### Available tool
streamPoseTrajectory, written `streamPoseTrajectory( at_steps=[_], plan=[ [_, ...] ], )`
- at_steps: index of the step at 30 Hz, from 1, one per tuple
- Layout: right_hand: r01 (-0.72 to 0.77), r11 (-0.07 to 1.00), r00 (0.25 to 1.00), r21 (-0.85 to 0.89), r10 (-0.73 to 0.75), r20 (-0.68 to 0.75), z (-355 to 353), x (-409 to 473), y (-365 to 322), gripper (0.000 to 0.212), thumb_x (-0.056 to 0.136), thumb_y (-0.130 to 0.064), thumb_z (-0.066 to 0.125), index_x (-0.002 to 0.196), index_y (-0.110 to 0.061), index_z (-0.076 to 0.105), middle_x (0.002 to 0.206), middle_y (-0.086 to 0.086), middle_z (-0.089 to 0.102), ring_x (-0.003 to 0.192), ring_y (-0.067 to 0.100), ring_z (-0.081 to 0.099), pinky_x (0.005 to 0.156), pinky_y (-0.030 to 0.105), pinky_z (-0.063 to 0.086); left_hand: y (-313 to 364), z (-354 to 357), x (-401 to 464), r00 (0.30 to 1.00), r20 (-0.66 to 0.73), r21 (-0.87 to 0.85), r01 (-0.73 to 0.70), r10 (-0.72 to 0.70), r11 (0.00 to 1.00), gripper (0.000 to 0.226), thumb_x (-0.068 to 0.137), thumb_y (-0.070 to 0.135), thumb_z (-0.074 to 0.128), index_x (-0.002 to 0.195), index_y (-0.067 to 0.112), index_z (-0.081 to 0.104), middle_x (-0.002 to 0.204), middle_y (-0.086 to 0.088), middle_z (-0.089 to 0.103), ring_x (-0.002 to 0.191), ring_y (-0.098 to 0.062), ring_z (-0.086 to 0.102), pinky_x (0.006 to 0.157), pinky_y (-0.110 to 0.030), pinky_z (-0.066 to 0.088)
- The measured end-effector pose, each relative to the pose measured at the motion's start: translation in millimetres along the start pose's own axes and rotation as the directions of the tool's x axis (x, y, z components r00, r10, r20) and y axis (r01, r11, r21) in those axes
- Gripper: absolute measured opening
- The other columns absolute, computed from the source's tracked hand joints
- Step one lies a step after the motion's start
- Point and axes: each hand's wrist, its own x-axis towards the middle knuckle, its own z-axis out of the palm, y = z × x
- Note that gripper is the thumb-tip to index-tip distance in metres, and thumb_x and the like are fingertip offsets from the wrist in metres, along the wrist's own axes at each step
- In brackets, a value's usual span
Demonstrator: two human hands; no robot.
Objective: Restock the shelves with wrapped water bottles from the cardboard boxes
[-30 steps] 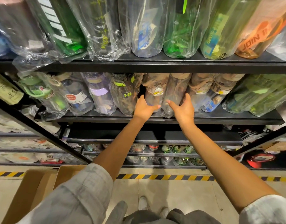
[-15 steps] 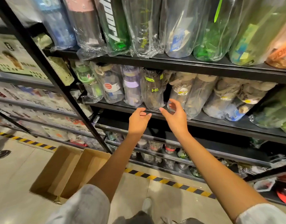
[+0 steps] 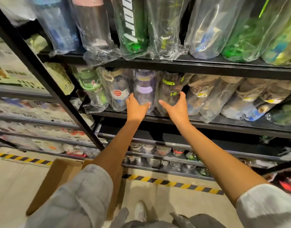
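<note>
A row of plastic-wrapped water bottles stands on the middle black shelf (image 3: pixel 223 125). My left hand (image 3: pixel 136 107) reaches to the purple-lidded bottle (image 3: pixel 144 93), its fingers straight along the bottle's left side and its thumb spread under it. My right hand (image 3: pixel 176 108) touches the dark bottle with the green "Hi" print (image 3: pixel 170 92), fingers up its right side, thumb pointing left. Neither hand closes round a bottle. An open cardboard box (image 3: pixel 59 176) sits on the floor at lower left, partly hidden by my left sleeve.
Tall wrapped bottles fill the upper shelf (image 3: pixel 190 65). Small bottles crowd the low shelves (image 3: pixel 166 155). A black upright post (image 3: pixel 59 96) slants at the left. Yellow-black tape (image 3: pixel 174 183) marks the floor beside my shoe (image 3: pixel 140 211).
Both hands came off the beige-lidded bottles, drew back, then moved left onto the purple-lidded and dark "Hi" bottles. The view swung left as well.
</note>
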Motion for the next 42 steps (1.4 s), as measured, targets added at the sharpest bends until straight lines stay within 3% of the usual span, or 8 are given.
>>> streamPoseTrajectory(
  at_steps=[4, 7, 11, 14, 16, 20, 34, 42],
  plan=[
    [-0.030, 1.000, 0.996, 0.001, 0.030, -0.078, 13, 5, 3, 0.115, 0.081, -0.050, 0.086, 0.164, -0.013, 0.014, 0.169, 0.005, 0.024, 0.155, 0.024, 0.026, 0.121, 0.038, 0.029, -18, 11, 25, 0.999, 0.042, -0.053, -0.024, 0.026, 0.998, 0.118, 0.060, 0.058, 0.083, 0.157, 0.013, 0.030, 0.155, -0.013, 0.043, 0.140, -0.030, 0.048, 0.112, -0.050, 0.047],
    [-0.031, 1.000, 0.992, -0.005, 0.030, -0.121, 20, 10, 3, 0.114, 0.079, -0.050, 0.087, 0.161, -0.010, 0.019, 0.166, 0.007, 0.031, 0.152, 0.025, 0.032, 0.120, 0.040, 0.035, -15, 10, 24, 0.996, 0.071, -0.070, -0.046, 0.051, 0.996, 0.116, 0.074, 0.042, 0.089, 0.161, 0.011, 0.019, 0.162, -0.014, 0.035, 0.149, -0.031, 0.037, 0.118, -0.050, 0.040],
    [-0.004, 1.000, 0.990, -0.014, 0.002, -0.143, 26, 10, 3, 0.092, 0.081, -0.044, 0.088, 0.146, -0.013, 0.031, 0.147, 0.005, 0.046, 0.138, 0.023, 0.045, 0.104, 0.029, 0.040, -15, 12, 27, 0.994, 0.079, -0.062, -0.075, 0.080, 0.995, 0.112, 0.083, 0.030, 0.087, 0.163, 0.008, 0.012, 0.166, -0.016, 0.025, 0.154, -0.030, 0.025, 0.121, -0.041, 0.032],
    [0.032, 0.999, 0.985, -0.012, -0.033, -0.167, 29, 12, 3, 0.071, 0.079, -0.043, 0.089, 0.123, -0.023, 0.037, 0.127, -0.003, 0.055, 0.117, 0.018, 0.057, 0.098, 0.038, 0.051, -17, 11, 28, 0.994, 0.067, -0.057, -0.085, 0.089, 0.995, 0.108, 0.083, 0.032, 0.087, 0.162, 0.009, 0.017, 0.162, -0.017, 0.027, 0.151, -0.032, 0.030, 0.120, -0.042, 0.034],
    [0.051, 0.998, 0.984, -0.025, -0.054, -0.168, 31, 13, 0, 0.066, 0.079, -0.043, 0.088, 0.118, -0.024, 0.038, 0.124, -0.001, 0.059, 0.113, 0.018, 0.059, 0.095, 0.038, 0.053, -18, 11, 30, 0.994, 0.056, -0.046, -0.095, 0.098, 0.994, 0.105, 0.082, 0.033, 0.087, 0.159, 0.010, 0.021, 0.156, -0.017, 0.030, 0.146, -0.034, 0.036, 0.119, -0.046, 0.037],
    [0.062, 0.998, 0.983, -0.029, -0.066, -0.170, 35, 14, -5, 0.061, 0.083, -0.040, 0.086, 0.118, -0.024, 0.038, 0.125, -0.001, 0.058, 0.114, 0.017, 0.058, 0.092, 0.033, 0.050, -18, 11, 33, 0.993, 0.064, -0.024, -0.096, 0.097, 0.995, 0.110, 0.080, 0.039, 0.088, 0.161, 0.010, 0.019, 0.159, -0.016, 0.030, 0.149, -0.034, 0.032, 0.120, -0.051, 0.035],
    [0.000, 0.997, 0.980, -0.074, -0.014, -0.200, 29, 23, -5, 0.060, 0.086, -0.038, 0.083, 0.121, -0.014, 0.041, 0.123, 0.004, 0.055, 0.113, 0.019, 0.055, 0.093, 0.030, 0.047, -21, 13, 42, 0.986, 0.028, -0.030, -0.166, 0.166, 0.986, 0.064, 0.086, 0.030, 0.083, 0.133, 0.013, 0.043, 0.143, -0.010, 0.054, 0.135, -0.028, 0.051, 0.112, -0.047, 0.045],
    [0.026, 0.998, 0.989, -0.056, -0.033, -0.143, 24, 20, -1, 0.063, 0.083, -0.044, 0.085, 0.118, -0.019, 0.038, 0.129, 0.003, 0.055, 0.118, 0.019, 0.054, 0.104, 0.039, 0.049, -21, 11, 42, 0.988, 0.046, -0.047, -0.147, 0.149, 0.988, 0.075, 0.081, 0.033, 0.087, 0.137, 0.012, 0.042, 0.142, -0.012, 0.054, 0.134, -0.030, 0.051, 0.112, -0.051, 0.046]
  ],
)
